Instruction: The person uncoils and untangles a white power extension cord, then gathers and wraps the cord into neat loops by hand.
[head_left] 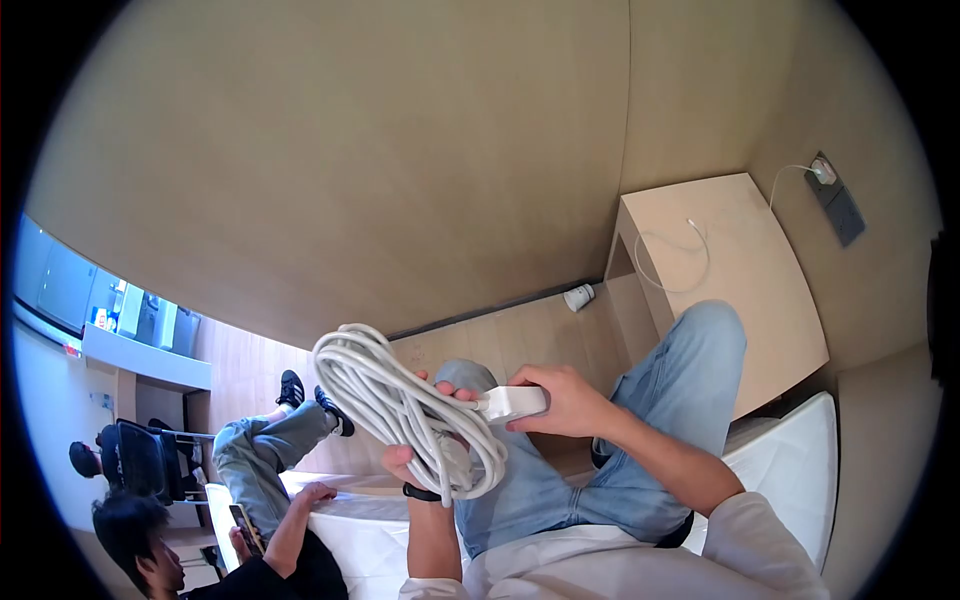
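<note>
A thick coil of white cable (385,405) rests in my left hand (400,462), whose fingers are wrapped round it from below and behind. My right hand (562,400) grips a white block (515,402) at the cable's end, just right of the coil. The cable runs from the coil into the left side of this block. Both hands are above my lap, over my jeans. A dark band is round my left wrist.
A bedside cabinet (730,270) carries a thin white cable (708,262). A plug (823,172) sits in the wall socket panel (838,210). A white cup-like object (579,297) lies by the wall. At lower left, a person (275,560) holds a phone (246,530); another person sits farther back.
</note>
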